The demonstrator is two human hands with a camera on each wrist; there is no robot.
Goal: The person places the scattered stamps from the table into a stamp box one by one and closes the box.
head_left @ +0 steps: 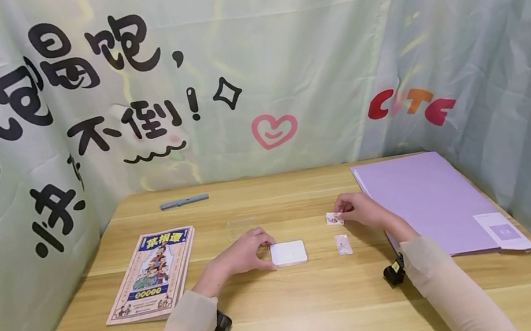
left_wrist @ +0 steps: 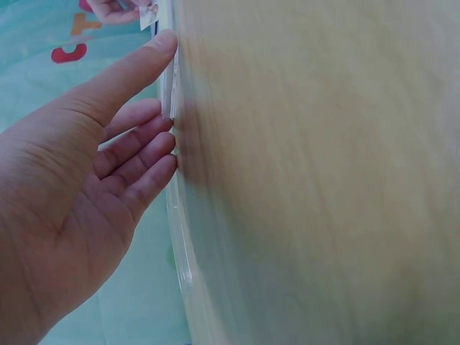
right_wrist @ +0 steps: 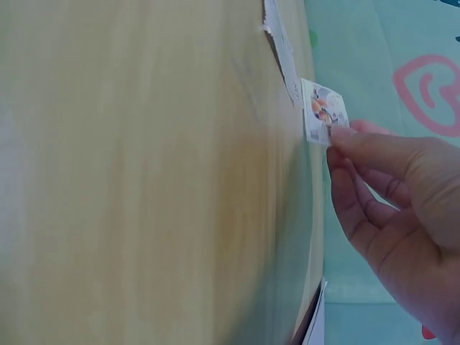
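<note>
My left hand [head_left: 240, 254] holds a thin white rectangular case [head_left: 288, 253] at its left end, thumb at the near corner and a finger at the far corner. Edge-on in the left wrist view, the case [left_wrist: 169, 90] looks clear-sided and lies flat on the table. Between thumb and fingers my right hand [head_left: 364, 210] pinches a small picture card [head_left: 333, 218]. Close up in the right wrist view, this card [right_wrist: 323, 111] has a white border and a coloured picture. A second small pinkish card [head_left: 343, 245] lies on the table just nearer, right of the case.
Behind the left hand lies a clear flat rectangular piece [head_left: 242, 228]. A printed booklet [head_left: 152, 275] is at the left, a grey-blue pen [head_left: 184, 201] at the back. A large purple folder [head_left: 425, 203] with a white paper [head_left: 503, 231] covers the right side. Printed curtains [head_left: 310, 52] enclose the table.
</note>
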